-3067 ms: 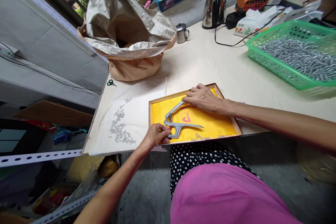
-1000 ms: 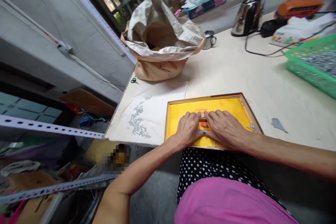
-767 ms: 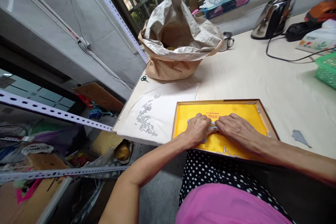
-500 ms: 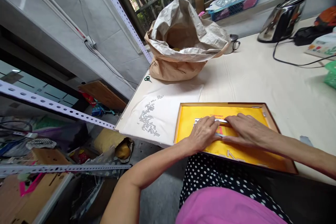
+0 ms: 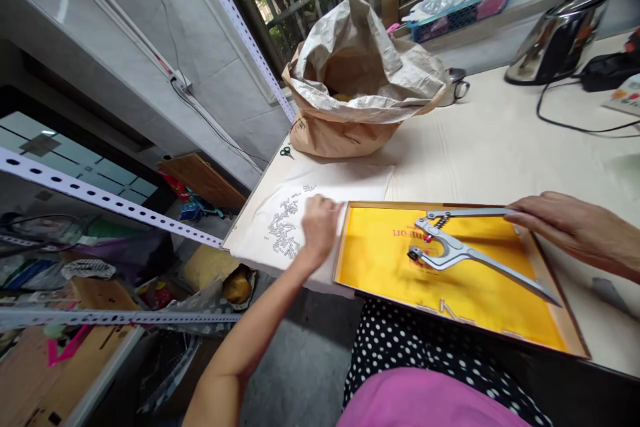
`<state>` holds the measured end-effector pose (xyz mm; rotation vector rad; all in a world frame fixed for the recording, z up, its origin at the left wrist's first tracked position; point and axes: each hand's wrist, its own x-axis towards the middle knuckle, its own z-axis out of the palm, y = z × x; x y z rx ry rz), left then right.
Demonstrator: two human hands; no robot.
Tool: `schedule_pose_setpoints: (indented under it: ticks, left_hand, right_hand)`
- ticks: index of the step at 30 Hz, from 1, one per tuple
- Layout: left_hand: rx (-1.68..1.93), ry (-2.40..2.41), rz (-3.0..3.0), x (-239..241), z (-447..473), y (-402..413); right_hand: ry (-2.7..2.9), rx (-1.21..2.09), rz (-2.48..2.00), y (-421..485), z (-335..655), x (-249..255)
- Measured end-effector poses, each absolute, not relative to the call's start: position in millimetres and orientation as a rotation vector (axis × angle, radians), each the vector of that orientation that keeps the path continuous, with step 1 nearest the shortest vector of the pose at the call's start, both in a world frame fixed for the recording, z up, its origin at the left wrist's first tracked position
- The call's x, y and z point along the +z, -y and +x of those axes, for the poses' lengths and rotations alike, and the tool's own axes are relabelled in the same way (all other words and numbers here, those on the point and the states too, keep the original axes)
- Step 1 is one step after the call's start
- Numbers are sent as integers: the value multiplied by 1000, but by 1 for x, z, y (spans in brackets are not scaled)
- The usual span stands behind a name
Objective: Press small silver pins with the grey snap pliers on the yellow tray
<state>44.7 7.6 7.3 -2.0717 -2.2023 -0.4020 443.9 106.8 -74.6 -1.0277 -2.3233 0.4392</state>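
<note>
My right hand (image 5: 567,223) grips one handle of silver snap pliers (image 5: 453,250), a spring-loaded tool with round dies at its jaws. The jaws stand apart over the left half of a shallow yellow-lined box (image 5: 543,257), and the second handle slants toward the box's right side. Beside the box's left rim is my left hand (image 5: 320,230), raised and blurred, its fingers curled together; anything between them is too small to make out. Close to it, small silvery rod-like pieces (image 5: 285,227) lie scattered on a white cloth (image 5: 367,180). A few similar pieces (image 5: 449,309) rest along the box's near edge.
A large open paper sack (image 5: 345,133) stands behind the cloth, with green scissors (image 5: 286,152) by the table's left edge. Farther right are a lidded metal cup (image 5: 456,88) and a kettle (image 5: 557,33) with a black cord. A metal shelf frame (image 5: 110,197) runs along the left.
My left hand has left the pliers and moved left past the box rim toward the scattered pieces. My right hand has shifted right, still holding the pliers, whose handles are now spread apart.
</note>
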Motion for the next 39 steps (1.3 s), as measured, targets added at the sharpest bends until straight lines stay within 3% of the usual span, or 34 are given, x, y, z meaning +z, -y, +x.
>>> schedule_pose_setpoints:
  ticks: [5, 17, 23, 32, 39]
  left_hand:
    - [143, 2707, -1448, -10, -53, -6]
    - [119, 2672, -1606, -22, -74, 2]
    - [-262, 2536, -1890, -15, -52, 4]
    - [-1338, 3111, -2266, -19, 58, 26]
    - [-1122, 3233, -2272, -51, 80, 28]
  right_hand:
    - [2330, 515, -1049, -98, 435, -76]
    - [2505, 354, -924, -92, 389, -61]
    - [2594, 274, -894, -93, 369, -49]
    - [2669, 118, -842, -92, 355, -36]
    - [2656, 1, -784, -94, 355, -37]
